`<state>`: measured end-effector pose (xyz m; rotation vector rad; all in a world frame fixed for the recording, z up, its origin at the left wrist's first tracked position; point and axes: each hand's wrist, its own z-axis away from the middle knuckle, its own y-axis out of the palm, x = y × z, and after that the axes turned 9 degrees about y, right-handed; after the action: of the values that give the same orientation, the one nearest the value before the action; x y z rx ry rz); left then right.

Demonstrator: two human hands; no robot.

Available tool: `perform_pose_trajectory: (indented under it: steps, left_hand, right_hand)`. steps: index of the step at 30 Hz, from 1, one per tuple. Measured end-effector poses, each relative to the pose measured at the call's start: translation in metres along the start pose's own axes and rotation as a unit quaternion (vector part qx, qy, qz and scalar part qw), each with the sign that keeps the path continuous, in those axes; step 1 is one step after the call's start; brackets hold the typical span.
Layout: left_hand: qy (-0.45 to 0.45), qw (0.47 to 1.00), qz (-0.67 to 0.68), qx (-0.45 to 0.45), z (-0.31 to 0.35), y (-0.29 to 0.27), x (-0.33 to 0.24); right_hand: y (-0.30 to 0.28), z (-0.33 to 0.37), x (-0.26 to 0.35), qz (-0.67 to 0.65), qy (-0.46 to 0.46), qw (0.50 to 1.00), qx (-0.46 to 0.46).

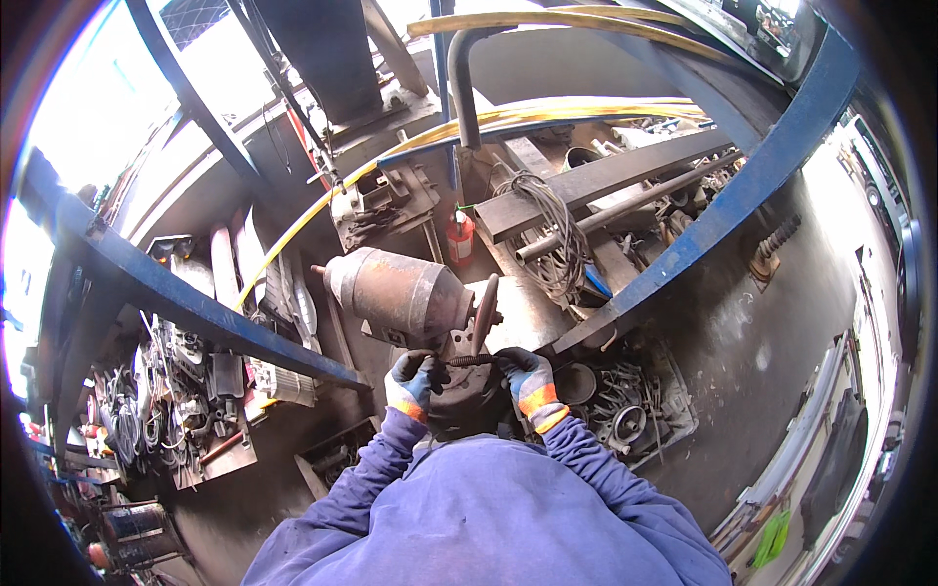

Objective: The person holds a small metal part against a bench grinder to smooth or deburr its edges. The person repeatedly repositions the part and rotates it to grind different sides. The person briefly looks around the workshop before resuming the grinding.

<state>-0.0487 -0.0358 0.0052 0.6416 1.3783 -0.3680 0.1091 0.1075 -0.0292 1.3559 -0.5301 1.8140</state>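
Note:
Between my two gloved hands lies a short dark ribbed rod point(471, 359), perhaps a threaded bolt or a coil spring. My left hand point(412, 381) is closed on its left end, and my right hand point(528, 379) grips the right end. Just above the rod stands a reddish-brown wheel point(486, 314), seen nearly edge-on; I cannot tell whether the rod touches it. The wheel sits at the right end of a rusty cylindrical motor point(396, 291). Both gloves are grey-blue with orange cuffs.
Blue steel bars point(703, 230) arch past on both sides. Beyond the motor are a red bottle point(459, 239), coiled cable point(542, 225) and a long metal beam point(606, 186). Trays of metal parts point(625, 415) sit at the right, and scrap point(186, 391) is heaped at the left.

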Motion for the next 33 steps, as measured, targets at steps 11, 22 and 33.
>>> perform_pose_trajectory:
  steps: [11,22,33]
  left_hand:
    - [0.021,0.999,-0.004,0.024,-0.002,-0.004,-0.003]
    - [-0.033,0.999,0.017,0.017,-0.003,0.022,0.006]
    - [-0.061,0.998,0.022,0.002,-0.003,0.028,0.006]
  right_hand:
    - [-0.006,0.009,0.044,0.046,0.177,0.981,0.070]
    - [-0.025,0.008,0.054,0.112,0.131,0.985,0.023]
    - [-0.025,0.015,0.060,0.103,0.142,0.984,-0.016]
